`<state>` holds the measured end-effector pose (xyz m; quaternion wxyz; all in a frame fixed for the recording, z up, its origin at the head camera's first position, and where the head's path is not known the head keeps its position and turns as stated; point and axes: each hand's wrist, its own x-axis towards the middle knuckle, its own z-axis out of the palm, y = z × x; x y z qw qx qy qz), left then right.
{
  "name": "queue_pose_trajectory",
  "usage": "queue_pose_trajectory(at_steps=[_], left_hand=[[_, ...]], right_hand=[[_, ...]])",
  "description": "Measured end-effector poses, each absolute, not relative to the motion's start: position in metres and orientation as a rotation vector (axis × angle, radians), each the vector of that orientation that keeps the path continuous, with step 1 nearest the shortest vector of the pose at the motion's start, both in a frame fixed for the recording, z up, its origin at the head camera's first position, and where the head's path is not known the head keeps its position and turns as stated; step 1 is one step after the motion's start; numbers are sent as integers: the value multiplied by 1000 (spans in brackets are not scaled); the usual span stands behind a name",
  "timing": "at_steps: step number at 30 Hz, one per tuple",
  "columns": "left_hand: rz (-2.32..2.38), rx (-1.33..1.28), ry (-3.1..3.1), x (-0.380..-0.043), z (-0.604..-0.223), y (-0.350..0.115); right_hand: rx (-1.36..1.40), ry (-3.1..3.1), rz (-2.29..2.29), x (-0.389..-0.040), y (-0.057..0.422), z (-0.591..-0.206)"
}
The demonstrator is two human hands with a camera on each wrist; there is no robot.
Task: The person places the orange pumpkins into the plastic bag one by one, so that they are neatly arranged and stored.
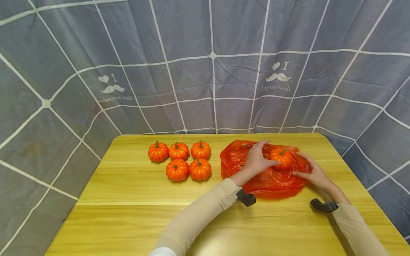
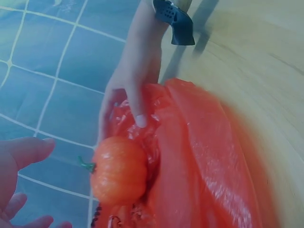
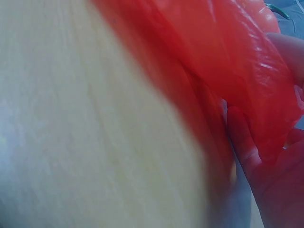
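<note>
A small orange pumpkin with a green stem sits on or in the crumpled red plastic bag; the frames do not settle which. My left hand is to the left of this pumpkin, fingers spread. A gap shows between that hand and the pumpkin in the left wrist view. On the bag's right side, my right hand holds the plastic between thumb and fingers. Red film hangs over part of the right hand in its own wrist view.
Several more orange pumpkins stand in two rows on the wooden table, left of the bag. Behind the table hangs a grey curtain with white lines. Dark wrist devices are on both wrists.
</note>
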<state>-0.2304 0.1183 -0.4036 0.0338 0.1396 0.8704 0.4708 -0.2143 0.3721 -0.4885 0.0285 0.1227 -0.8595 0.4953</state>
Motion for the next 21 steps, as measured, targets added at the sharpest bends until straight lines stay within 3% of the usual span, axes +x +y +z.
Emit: queue_pose_trajectory(at_steps=[21], left_hand=[[1568, 560, 2685, -213, -385, 49]], right_hand=[[453, -2602, 1571, -215, 374, -494]])
